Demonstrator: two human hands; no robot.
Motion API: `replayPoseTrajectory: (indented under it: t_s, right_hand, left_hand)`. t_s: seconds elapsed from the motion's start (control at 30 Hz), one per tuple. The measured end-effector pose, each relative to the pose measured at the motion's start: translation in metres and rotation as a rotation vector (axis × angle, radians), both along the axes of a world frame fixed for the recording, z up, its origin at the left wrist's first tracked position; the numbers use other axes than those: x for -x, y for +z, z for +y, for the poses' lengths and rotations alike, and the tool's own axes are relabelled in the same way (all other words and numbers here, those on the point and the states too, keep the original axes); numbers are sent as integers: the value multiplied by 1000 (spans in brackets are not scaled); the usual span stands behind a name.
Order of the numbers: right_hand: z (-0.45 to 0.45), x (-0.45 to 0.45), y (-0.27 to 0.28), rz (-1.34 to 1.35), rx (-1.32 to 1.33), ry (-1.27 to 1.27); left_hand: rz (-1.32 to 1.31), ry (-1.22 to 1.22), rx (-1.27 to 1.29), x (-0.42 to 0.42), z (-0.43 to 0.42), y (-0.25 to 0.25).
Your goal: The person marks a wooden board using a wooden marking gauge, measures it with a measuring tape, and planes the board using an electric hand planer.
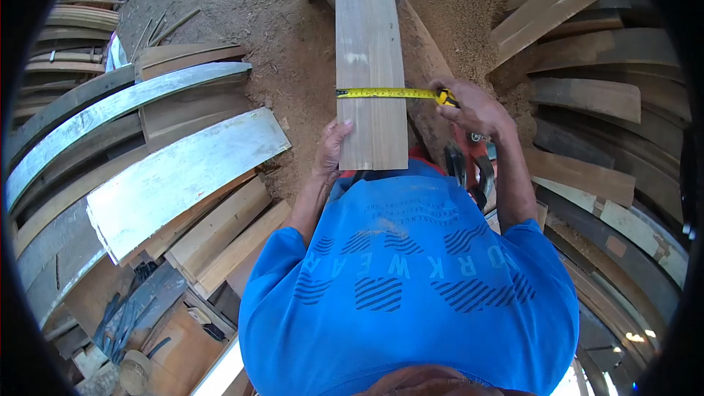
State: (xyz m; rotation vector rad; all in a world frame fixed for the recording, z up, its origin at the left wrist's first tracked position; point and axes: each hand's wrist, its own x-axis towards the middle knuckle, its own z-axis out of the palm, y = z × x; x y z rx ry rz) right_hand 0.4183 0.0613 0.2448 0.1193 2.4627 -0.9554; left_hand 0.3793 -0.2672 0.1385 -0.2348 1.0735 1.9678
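Observation:
A long pale board (372, 44) made of two strips side by side runs away from my body, its near end close to my blue shirt. Across it lies a yellow tape measure blade (385, 93), its hooked end at the board's left edge. My right hand (471, 108) grips the yellow and black tape case (446, 98) just beyond the right edge. On the left side, my left hand (336, 143) holds the board's edge near its close end, thumb on top.
Curved planks (132, 103) and a whitish board (191, 176) are stacked at left. More planks (601, 95) lie at right. A wooden beam (425, 51) is under the board, and a red and black tool (477, 165) is by my right forearm. Sawdust covers the ground.

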Motion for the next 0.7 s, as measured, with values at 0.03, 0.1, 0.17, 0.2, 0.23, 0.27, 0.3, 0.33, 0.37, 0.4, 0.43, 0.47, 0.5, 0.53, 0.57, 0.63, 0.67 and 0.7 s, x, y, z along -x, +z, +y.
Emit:
replayPoseTrajectory:
  t_s: [0.03,0.1,0.17,0.2,0.23,0.27,0.3,0.33,0.37,0.4,0.43,0.47,0.5,0.53,0.57,0.63,0.67,0.7]
  right_hand:
    - [8,-7,-2,13,-18,-13]
    - [17,-15,-5,42,-50,-34]
    - [20,-17,-3,50,-75,-35]
    - [21,-18,-1,54,-87,-34]
    - [21,-18,0,48,-82,-37]
    - [21,-17,1,43,-78,-38]
    - [20,-17,1,37,-73,-40]
    - [20,-18,0,54,-71,-51]
    - [19,-19,-1,71,-69,-61]
    - [18,-20,-2,87,-67,-71]
    - [19,-21,-4,82,-73,-65]
    - [21,-22,-7,76,-79,-59]
    - [22,-22,-9,71,-85,-53]
    - [22,-22,-9,59,-90,-57]
    - [23,-22,-9,47,-95,-61]
    - [22,-23,-9,43,-102,-78]
    - [21,-25,-9,51,-104,-92]
    - [21,-25,-9,59,-106,-105]
  left_hand:
    - [-7,-1,-14,1,-1,-1]
    - [-6,-2,-13,1,-1,-2]
    - [-10,1,-6,1,0,-2]
    - [-14,2,0,1,0,-1]
    - [-18,3,6,1,1,0]
    - [-17,4,16,1,1,-1]
    - [-16,6,28,1,1,-2]
    - [-15,8,39,1,0,-2]
    - [-14,9,37,1,0,-2]
    - [-14,11,35,1,1,-1]
    - [-13,12,32,1,1,-1]
    - [-14,13,31,1,1,-1]
    - [-15,13,30,1,1,-2]
    - [-15,13,27,1,1,-2]
    - [-20,11,26,1,1,-2]
    - [-30,7,24,1,1,-1]
    - [-29,7,28,1,1,0]
    - [-28,7,32,1,1,-1]
